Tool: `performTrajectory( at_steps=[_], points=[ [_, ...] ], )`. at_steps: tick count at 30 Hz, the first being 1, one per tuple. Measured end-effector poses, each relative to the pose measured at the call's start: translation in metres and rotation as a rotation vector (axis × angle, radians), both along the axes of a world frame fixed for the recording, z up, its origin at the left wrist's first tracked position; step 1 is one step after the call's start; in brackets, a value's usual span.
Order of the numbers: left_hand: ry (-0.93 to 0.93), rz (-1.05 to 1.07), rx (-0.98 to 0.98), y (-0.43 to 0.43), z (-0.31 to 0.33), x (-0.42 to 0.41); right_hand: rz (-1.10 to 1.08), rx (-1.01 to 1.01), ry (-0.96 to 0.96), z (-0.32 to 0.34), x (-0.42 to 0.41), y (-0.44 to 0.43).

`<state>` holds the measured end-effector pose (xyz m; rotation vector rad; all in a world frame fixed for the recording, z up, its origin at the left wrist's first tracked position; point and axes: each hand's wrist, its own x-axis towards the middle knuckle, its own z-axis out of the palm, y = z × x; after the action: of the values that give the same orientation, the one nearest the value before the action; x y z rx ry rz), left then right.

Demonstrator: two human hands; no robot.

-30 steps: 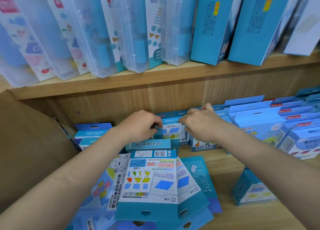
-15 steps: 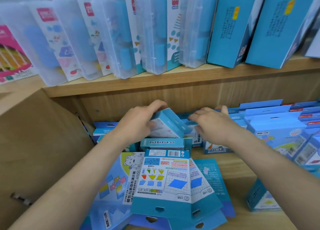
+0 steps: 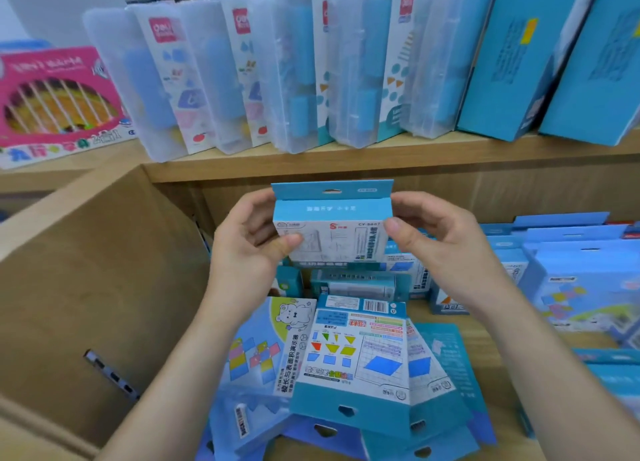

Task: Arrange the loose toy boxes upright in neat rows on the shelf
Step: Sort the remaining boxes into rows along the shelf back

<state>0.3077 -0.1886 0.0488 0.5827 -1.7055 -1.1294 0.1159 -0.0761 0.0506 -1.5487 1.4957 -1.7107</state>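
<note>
A small blue-and-white toy box (image 3: 332, 225) with a hang tab on top is held upright in the air in front of the lower shelf. My left hand (image 3: 249, 242) grips its left side and my right hand (image 3: 436, 245) grips its right side. Below it, several loose flat toy boxes (image 3: 356, 360) lie in a fanned pile on the wooden shelf board (image 3: 485, 342). More small boxes (image 3: 353, 284) stand or lie behind the pile. Upright blue boxes in rows (image 3: 571, 273) fill the right of the shelf.
A wooden side panel (image 3: 97, 287) closes the shelf on the left. The upper shelf (image 3: 381, 152) carries clear plastic cases (image 3: 287, 76) and tall blue boxes (image 3: 519, 62). A pink toy box (image 3: 52, 96) lies at the far left.
Both hands have lifted one small box out of the back of the shelf and turned it upright, facing me. The camera view has tilted up and pulled back.
</note>
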Motion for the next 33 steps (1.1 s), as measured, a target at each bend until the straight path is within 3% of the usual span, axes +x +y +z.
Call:
performTrajectory(
  at_steps=[5,13,15,18,21,26,33],
  points=[
    [0.041,-0.030,-0.005,0.017,0.004,0.001,-0.042,0.055,0.100,0.006,0.004,0.015],
    [-0.089,-0.151,-0.103,0.028,0.005,-0.023,-0.244,0.026,0.285,0.021,-0.011,0.044],
    [-0.232,-0.134,-0.202,0.022,0.005,-0.030,-0.330,0.028,0.330,0.022,-0.019,0.051],
    [-0.639,-0.028,-0.429,0.002,0.002,-0.041,-0.457,0.047,0.385,0.022,-0.034,0.061],
    [-0.965,-0.075,-0.482,-0.014,-0.013,-0.055,-0.545,0.097,0.450,0.020,-0.043,0.070],
    [-1.169,-0.173,-0.497,-0.019,-0.024,-0.077,-0.582,0.136,0.454,0.013,-0.048,0.076],
    [-1.293,-0.180,-0.511,-0.023,-0.032,-0.100,-0.590,0.178,0.425,0.008,-0.048,0.075]
  ],
)
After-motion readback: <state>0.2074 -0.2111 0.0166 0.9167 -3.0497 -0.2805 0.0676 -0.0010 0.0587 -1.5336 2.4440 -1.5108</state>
